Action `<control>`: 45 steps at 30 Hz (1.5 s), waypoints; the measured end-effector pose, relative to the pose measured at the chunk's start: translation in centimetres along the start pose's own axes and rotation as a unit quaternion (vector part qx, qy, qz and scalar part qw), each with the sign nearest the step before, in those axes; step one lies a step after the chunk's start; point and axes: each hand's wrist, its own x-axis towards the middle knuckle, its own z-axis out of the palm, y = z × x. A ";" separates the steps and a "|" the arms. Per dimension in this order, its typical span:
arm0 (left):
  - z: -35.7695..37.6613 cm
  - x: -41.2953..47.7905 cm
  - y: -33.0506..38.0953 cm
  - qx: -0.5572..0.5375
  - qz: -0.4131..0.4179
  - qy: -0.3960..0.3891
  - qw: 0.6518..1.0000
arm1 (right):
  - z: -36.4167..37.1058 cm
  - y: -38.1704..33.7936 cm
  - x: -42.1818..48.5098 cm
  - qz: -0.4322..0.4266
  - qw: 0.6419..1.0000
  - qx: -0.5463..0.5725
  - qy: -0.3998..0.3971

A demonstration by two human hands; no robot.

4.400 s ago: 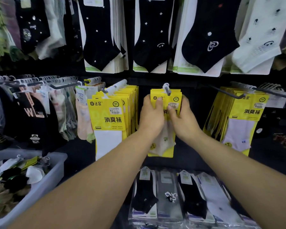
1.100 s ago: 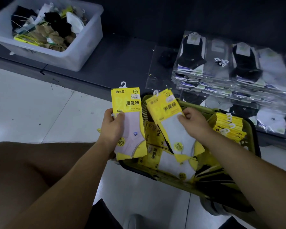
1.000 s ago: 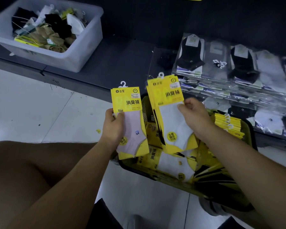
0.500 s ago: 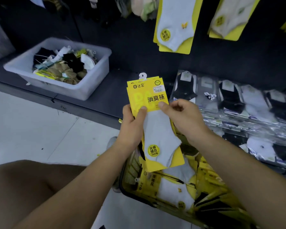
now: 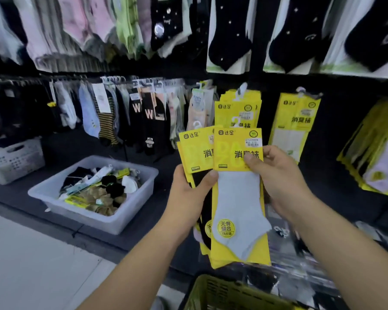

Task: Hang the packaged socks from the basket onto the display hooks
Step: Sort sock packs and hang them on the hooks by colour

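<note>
I hold a small stack of yellow sock packs (image 5: pixel 238 198) upright in front of the display wall. The front pack shows a white sock; the ones behind are fanned to the left. My left hand (image 5: pixel 188 198) grips the stack's left edge with the thumb on the front pack. My right hand (image 5: pixel 280 182) pinches the front pack's right edge near its yellow header. Behind the stack, yellow packs hang on a display hook (image 5: pixel 240 90), and more on another hook (image 5: pixel 300 92) to the right. The yellow basket (image 5: pixel 211 294) shows only its rim at the bottom.
A clear plastic bin (image 5: pixel 130 218) of loose socks sits on the dark shelf at left, with a white crate (image 5: pixel 14 159) beyond it. Rows of hanging socks (image 5: pixel 112 113) fill the wall above. Flat bagged socks (image 5: pixel 300 253) lie on the shelf under my right arm.
Earlier each hand held its own pack over the basket. The packs were brought together into one stack and lifted, and my view rose from the basket to the hooks.
</note>
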 end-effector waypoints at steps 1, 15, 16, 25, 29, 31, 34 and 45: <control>0.2 0.6 0.2 0.000 0.008 0.001 1.000 | -0.2 -0.5 0.5 -0.017 1.000 0.001 0.008; -1.6 5.1 0.9 0.067 0.056 0.071 0.994 | -0.8 -2.7 7.1 -0.154 0.977 -0.116 0.089; -1.7 5.2 0.8 0.066 0.055 0.073 0.994 | -0.6 -2.6 7.4 -0.158 0.976 -0.121 0.092; -1.6 5.4 0.6 0.054 0.042 0.068 0.995 | 0.1 -0.8 8.2 -0.154 0.977 -0.112 0.099; -1.6 5.2 0.7 0.056 0.048 0.068 0.995 | 0.5 -0.2 8.3 -0.171 0.969 -0.144 0.105; -1.7 5.1 0.8 0.046 0.045 0.069 0.996 | 0.7 0.0 8.4 -0.172 0.964 -0.166 0.113; -1.6 4.9 0.8 0.040 0.039 0.065 0.996 | 1.2 0.1 9.1 -0.165 0.958 -0.188 0.137; -1.0 4.9 0.5 0.046 0.038 0.051 0.997 | 1.7 0.2 11.8 -0.160 0.943 -0.236 0.169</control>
